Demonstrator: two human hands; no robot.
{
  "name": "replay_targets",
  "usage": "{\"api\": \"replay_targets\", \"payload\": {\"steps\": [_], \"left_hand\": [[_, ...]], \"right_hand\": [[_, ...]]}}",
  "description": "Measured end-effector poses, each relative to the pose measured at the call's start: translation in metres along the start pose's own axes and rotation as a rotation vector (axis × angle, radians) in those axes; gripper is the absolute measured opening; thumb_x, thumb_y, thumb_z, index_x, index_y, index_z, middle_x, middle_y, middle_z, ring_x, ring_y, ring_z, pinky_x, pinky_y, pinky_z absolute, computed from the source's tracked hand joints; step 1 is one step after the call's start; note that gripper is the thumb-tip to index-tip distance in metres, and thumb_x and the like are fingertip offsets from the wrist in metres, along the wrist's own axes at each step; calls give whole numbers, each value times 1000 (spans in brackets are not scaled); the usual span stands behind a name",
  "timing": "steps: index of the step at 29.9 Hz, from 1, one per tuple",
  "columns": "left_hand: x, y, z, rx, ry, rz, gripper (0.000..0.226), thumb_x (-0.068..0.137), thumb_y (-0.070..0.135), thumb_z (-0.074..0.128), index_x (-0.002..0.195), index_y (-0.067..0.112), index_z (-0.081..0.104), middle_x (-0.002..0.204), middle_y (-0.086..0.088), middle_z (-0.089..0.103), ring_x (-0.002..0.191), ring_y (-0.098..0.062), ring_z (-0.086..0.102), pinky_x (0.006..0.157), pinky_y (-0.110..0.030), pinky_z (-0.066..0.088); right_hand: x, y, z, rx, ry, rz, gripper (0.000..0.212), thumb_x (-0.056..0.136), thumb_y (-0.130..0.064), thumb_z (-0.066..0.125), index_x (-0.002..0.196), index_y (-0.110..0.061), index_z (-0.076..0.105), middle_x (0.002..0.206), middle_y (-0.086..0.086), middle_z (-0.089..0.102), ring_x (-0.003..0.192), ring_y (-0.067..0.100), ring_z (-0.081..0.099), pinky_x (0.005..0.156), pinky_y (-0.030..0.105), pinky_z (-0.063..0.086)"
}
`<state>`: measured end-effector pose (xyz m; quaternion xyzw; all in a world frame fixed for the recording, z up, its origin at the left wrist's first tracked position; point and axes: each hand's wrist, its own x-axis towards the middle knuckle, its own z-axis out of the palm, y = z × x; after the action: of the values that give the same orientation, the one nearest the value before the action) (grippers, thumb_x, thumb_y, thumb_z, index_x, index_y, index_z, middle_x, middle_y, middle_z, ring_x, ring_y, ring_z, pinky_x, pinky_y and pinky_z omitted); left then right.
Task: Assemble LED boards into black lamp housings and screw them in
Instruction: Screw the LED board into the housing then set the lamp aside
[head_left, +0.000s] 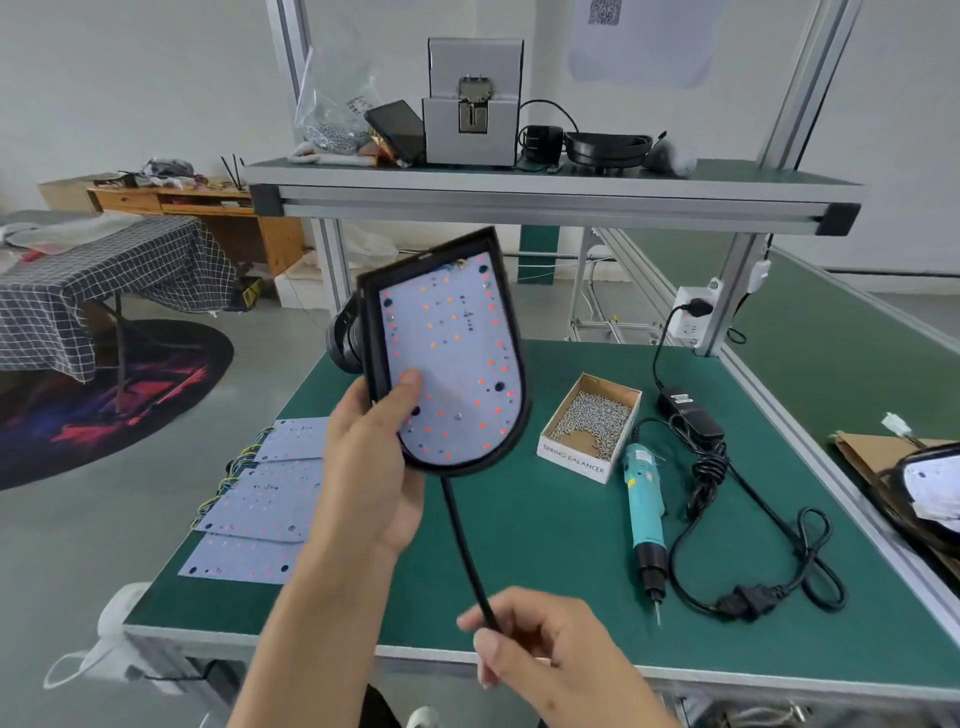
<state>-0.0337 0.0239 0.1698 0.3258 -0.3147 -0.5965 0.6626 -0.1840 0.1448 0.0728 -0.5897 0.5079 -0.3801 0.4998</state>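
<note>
One black lamp housing (511, 364) with one LED board (452, 358) seated inside is held up above the green bench (545, 545), gripped by the left hand (371, 467). The right hand (540, 639) pinches its single black cable (462, 545). Three loose LED boards (270, 499) lie left; one box of screws (592, 426) and one electric screwdriver (644, 514) lie right.

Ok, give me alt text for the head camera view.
A left hand holds up a black lamp housing with its LED board fitted, while the right hand pinches its cable above a green workbench.
</note>
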Motion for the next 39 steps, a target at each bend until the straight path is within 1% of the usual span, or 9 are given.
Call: {"api": "replay_targets", "payload": {"steps": [5, 9, 16, 21, 26, 30, 33, 36, 39], "left_hand": [[31, 41, -24, 42, 17, 69, 21, 103, 5, 54, 115, 12, 69, 108, -1, 80, 94, -16, 77, 74, -29, 63], [30, 30, -39, 144, -136, -77, 30, 102, 9, 55, 130, 4, 64, 122, -11, 75, 108, -24, 74, 84, -33, 63], [-18, -42, -22, 177, -358, -259, 43, 93, 19, 62, 130, -3, 63, 127, -18, 72, 117, -28, 70, 92, -33, 58], [-34, -65, -18, 93, -376, -319, 39, 96, 19, 63, 134, 8, 62, 131, -9, 71, 121, -26, 68, 94, -36, 59], [-39, -73, -21, 182, -316, -232, 28, 100, 10, 61, 128, 10, 64, 126, -7, 74, 117, -25, 70, 92, -32, 59], [-34, -77, -14, 152, -206, -147, 21, 101, 5, 59, 121, 5, 66, 120, -12, 75, 111, -30, 72, 92, -40, 61], [-27, -76, -6, 180, -152, -75, 17, 102, 4, 59, 115, 7, 68, 117, -13, 76, 105, -29, 72, 100, -51, 56], [-23, -76, 1, 253, -158, -9, 15, 100, 5, 63, 110, 13, 71, 112, -12, 77, 102, -30, 72, 101, -56, 55], [-30, -80, 17, 289, -267, 7, 18, 91, 17, 65, 105, 24, 75, 111, -9, 78, 104, -33, 74, 92, -48, 60]], "right_hand": [[-8, -2, -30, -45, 182, -61, 17, 84, -42, 73, 99, -38, 81, 68, -6, 66, 64, 8, 54, 66, 22, 45], [17, -26, -65, 369, 512, -234, 16, 92, -22, 72, 103, -21, 83, 65, 1, 51, 60, 14, 43, 59, 25, 41], [79, -70, -63, 902, 362, -195, 25, 96, -15, 61, 112, -8, 77, 101, 9, 77, 91, 20, 73, 86, 35, 62], [91, -66, -54, 1060, 242, -182, 26, 91, -32, 62, 107, -17, 76, 110, 8, 76, 100, 28, 72, 86, 41, 62], [87, -64, -62, 1044, 33, 145, 51, 98, -46, 59, 134, -9, 61, 133, 19, 62, 111, 36, 61, 96, 47, 51], [85, -44, -76, 1014, 218, 127, 52, 101, -37, 53, 132, 3, 67, 126, 23, 72, 107, 39, 72, 92, 50, 60], [65, -12, -82, 1076, 332, 81, 71, 100, -60, 51, 139, -2, 64, 136, 23, 67, 127, 41, 65, 113, 57, 46], [45, -3, -81, 939, 334, -2, 71, 90, -75, 56, 132, -21, 72, 137, 15, 69, 129, 36, 65, 111, 58, 48], [33, -7, -74, 769, 304, -147, 54, 95, -47, 72, 144, -28, 59, 145, 8, 65, 133, 32, 62, 108, 56, 52]]}}
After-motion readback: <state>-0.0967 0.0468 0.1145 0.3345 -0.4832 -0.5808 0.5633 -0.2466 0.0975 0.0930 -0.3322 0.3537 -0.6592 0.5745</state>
